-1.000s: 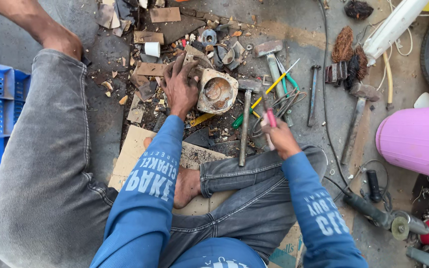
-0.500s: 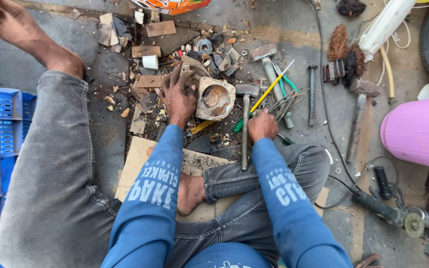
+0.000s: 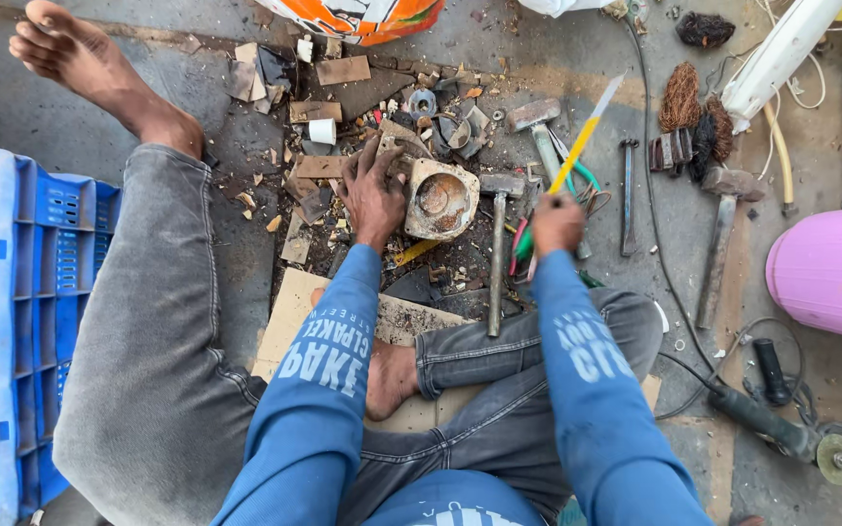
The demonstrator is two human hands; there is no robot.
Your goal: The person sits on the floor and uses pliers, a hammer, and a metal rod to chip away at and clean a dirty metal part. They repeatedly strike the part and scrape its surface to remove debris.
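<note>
**Rusty housing pinned, screwdriver raised**

The person sits on the concrete floor (image 3: pixel 811 409) with legs folded over a sheet of cardboard (image 3: pixel 289 317), a blue plastic crate (image 3: pixel 51 244) at the left and a pink plastic drum (image 3: pixel 830 268) at the right. Between them spreads a litter of scrap and tools: a long hammer (image 3: pixel 495 253) lying just right of the work, a heavier hammer (image 3: pixel 718 244) well apart to the right, a second hammer head (image 3: pixel 535 115) above, an angle grinder (image 3: pixel 782 429) at lower right.

The work is a rusty round metal housing (image 3: pixel 440 200), lying among the debris straight ahead of the knees. The left hand (image 3: pixel 374 190) lies spread on its left edge, fingers open and pressing down, not closed around it. The right hand (image 3: pixel 557 224) is clamped on the green handle of a yellow-shafted screwdriver (image 3: pixel 577 146), which points up and away, tip clear of the housing; a few other handles seem bunched under the fist, though the view is too cluttered there to be sure.

By my reading, this is the step of bringing the tool to the part. The next move calls for swinging the tip down into the bowl or a seam while the left hand keeps the piece from skidding.
</note>
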